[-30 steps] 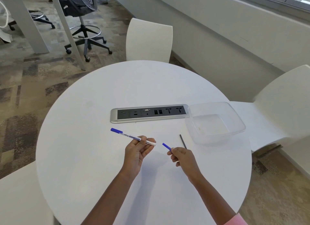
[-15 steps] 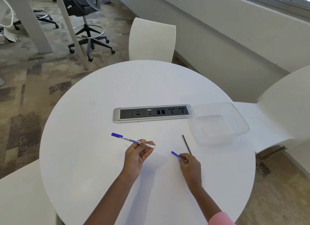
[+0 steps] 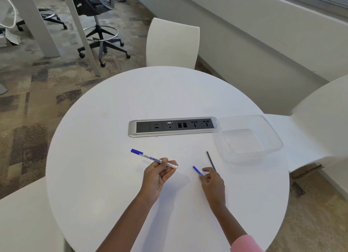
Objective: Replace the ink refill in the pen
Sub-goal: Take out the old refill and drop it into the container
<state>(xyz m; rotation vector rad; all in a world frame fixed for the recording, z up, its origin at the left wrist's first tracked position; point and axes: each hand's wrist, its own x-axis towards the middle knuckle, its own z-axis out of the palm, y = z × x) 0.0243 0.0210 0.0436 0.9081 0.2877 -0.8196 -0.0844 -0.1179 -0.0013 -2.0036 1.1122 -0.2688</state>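
- Round white table (image 3: 116, 120) fills my view, with a clear plastic tub (image 3: 271, 139) beyond my right grip.
- Left hand (image 3: 156, 176) pinches the pen (image 3: 152, 158) near its open rear end, blue cap pointing away.
- Right hand (image 3: 212, 184) pinches the small blue end plug (image 3: 197, 170).
- Thin dark refill (image 3: 211, 160) lies just past my right fingertips, possibly touching.
- I judge we're mid-swap: next, pick up that refill and thread it into the barrel.

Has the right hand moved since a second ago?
Yes. The right hand with the small blue piece went toward the dark refill on the table.
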